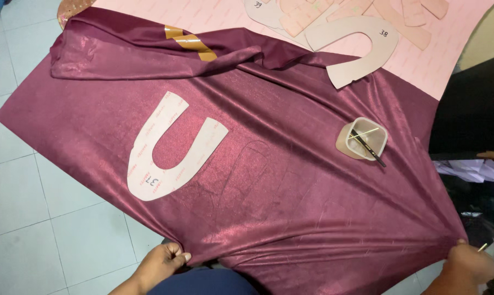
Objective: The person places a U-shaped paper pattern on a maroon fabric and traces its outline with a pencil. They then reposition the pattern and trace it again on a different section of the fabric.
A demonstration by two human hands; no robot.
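A shiny maroon cloth (pixel 290 186) lies spread over a pink board. My left hand (pixel 162 262) grips the cloth's near edge at the bottom middle. At the bottom right, my right hand (pixel 471 263) pinches the cloth's corner, pulling folds toward it, with a thin stick poking out of the fist. On the cloth lies a pale U-shaped cardboard pattern (pixel 167 147). Faint traced outlines show to its right. A small clear plastic cup (pixel 363 139) with a dark brush across its rim stands on the cloth at the right.
Another U-shaped pattern (pixel 356 52) lies on the pink board (pixel 422 65) at the top, beside several more pattern pieces (pixel 323 13). The cloth's far edge is bunched, showing a gold stripe (pixel 189 42). Light floor tiles (pixel 44 218) lie to the left, dark furniture (pixel 474 109) to the right.
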